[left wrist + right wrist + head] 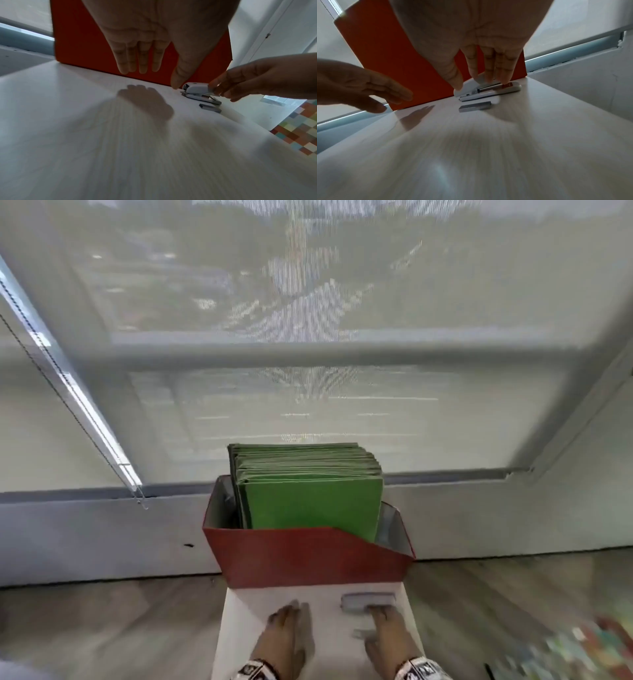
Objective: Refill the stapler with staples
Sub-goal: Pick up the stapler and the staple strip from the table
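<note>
A small white stapler (363, 601) lies on the white tabletop (329, 655), close to a red box. In the right wrist view its top cover is lifted a little and the metal magazine (494, 87) with a red pusher shows. My right hand (474, 83) pinches the stapler (498, 92), thumb at its rear end and fingers on the cover. A grey strip of staples (475, 108) lies loose on the table just in front of it. My left hand (154, 79) hovers flat above the table to the stapler's left, fingers straight, holding nothing.
The red box (301, 559) holds upright green folders (308, 501) and stands at the table's far edge, against a window sill and blind. A wooden floor lies on both sides. A colourful chequered mat (582, 652) is at the lower right.
</note>
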Demonstrator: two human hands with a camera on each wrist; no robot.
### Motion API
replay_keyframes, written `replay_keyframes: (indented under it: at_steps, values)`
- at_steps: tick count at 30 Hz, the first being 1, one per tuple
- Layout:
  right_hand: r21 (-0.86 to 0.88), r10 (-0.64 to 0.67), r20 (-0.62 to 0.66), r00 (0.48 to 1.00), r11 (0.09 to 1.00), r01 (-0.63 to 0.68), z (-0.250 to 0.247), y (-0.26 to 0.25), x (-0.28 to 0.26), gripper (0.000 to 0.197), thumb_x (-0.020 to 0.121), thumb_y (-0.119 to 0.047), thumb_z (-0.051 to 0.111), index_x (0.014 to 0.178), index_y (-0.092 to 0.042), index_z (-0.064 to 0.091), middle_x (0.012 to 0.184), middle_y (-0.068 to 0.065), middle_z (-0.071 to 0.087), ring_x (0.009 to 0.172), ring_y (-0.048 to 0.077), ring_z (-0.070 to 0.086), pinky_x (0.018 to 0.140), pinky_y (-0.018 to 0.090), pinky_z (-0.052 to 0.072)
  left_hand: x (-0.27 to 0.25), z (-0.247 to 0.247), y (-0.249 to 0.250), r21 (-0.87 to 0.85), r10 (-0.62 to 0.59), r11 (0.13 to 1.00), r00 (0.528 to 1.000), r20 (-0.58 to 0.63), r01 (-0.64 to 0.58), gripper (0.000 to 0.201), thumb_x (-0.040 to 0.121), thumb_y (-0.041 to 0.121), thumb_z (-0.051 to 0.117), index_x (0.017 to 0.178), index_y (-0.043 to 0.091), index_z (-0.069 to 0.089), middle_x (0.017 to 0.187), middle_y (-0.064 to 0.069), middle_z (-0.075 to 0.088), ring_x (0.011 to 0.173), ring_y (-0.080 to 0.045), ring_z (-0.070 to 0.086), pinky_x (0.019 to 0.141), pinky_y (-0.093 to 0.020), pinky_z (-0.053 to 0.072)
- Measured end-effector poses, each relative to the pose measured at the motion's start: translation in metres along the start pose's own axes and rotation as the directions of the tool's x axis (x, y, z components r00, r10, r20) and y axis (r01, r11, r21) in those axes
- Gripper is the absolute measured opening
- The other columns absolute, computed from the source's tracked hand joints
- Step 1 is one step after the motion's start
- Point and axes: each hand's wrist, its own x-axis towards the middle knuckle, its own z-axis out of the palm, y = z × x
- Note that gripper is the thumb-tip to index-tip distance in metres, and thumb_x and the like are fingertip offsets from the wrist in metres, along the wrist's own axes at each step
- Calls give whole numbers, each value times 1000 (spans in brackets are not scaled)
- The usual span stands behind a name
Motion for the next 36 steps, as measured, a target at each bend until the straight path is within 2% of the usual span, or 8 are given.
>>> replay_keyframes:
  at_steps: [2, 5, 14, 18, 23, 27, 32, 36]
  values:
    - [108, 14, 185, 983, 994, -34, 1, -2, 3, 57, 84, -21, 51, 139, -14, 40, 146, 15, 33, 135, 29, 39, 106, 30, 37, 14, 10, -4, -13, 94, 995, 980, -178, -97, 84, 70, 38, 46, 147, 10, 25, 139, -6, 56, 126, -21, 40, 99, -17, 44]
    - [134, 20, 104, 994, 990, -34, 7, 2, 11, 47, 83, -14, 49, 130, -14, 51, 141, 13, 41, 129, 29, 42, 106, 31, 37, 25, 17, 13, 4, 94, 996, 995, -37, -94, 78, 87, 37, 39, 156, 18, 9, 161, -4, 21, 146, -24, 20, 118, -33, 24]
    - [256, 80, -68, 994, 965, -60, 20, 29, 24, 17, 56, 7, 66, 66, -7, 66, 75, 18, 64, 67, 41, 61, 58, 42, 53, 76, 50, 51, -44, 235, 970, 968, -86, -240, 63, 94, 26, 41, 154, 22, 22, 159, -3, 28, 144, -21, 27, 117, -27, 23]
    - [233, 8, -105, 994, 972, 17, 24, 41, 21, 9, 65, -5, 63, 72, -10, 64, 76, 12, 65, 74, 36, 61, 64, 37, 49, 88, 60, 51, -66, 226, 971, 972, -71, -230, 59, 95, 27, 43, 152, 25, 29, 157, -2, 33, 143, -20, 28, 118, -28, 23]
    - [93, -84, 72, 994, 993, 78, 15, 41, 11, 21, 82, -24, 55, 100, -19, 64, 103, -1, 65, 100, 20, 58, 82, 29, 44, 97, 64, 42, -109, 264, 956, 960, -95, -273, 48, 94, 31, 47, 142, 25, 45, 148, 2, 46, 137, -16, 37, 114, -23, 27]
    - [99, -127, 90, 988, 988, 118, 11, 43, 8, 20, 85, -33, 53, 102, -27, 61, 95, -12, 55, 97, 12, 58, 82, 27, 48, 97, 60, 37, -42, 304, 951, 951, -64, -307, 53, 94, 31, 48, 146, 21, 40, 151, -1, 43, 138, -19, 38, 114, -27, 30]
    - [74, -247, 26, 969, 967, 245, -2, 42, 7, 3, 88, -34, 54, 89, -35, 57, 89, -16, 55, 81, 4, 51, 70, 13, 41, 88, 49, 37, 17, 306, 952, 949, -74, -305, 37, 93, 24, 48, 128, 17, 57, 127, -8, 61, 112, -26, 59, 93, -28, 46]
    - [71, -271, -55, 961, 959, 274, -3, 41, 9, 13, 86, -28, 57, 76, -37, 58, 82, -14, 61, 74, 2, 54, 65, 16, 42, 81, 43, 40, 151, 320, 939, 945, -63, -307, 20, 85, 22, 61, 100, 11, 67, 99, -11, 68, 89, -29, 63, 72, -30, 50]
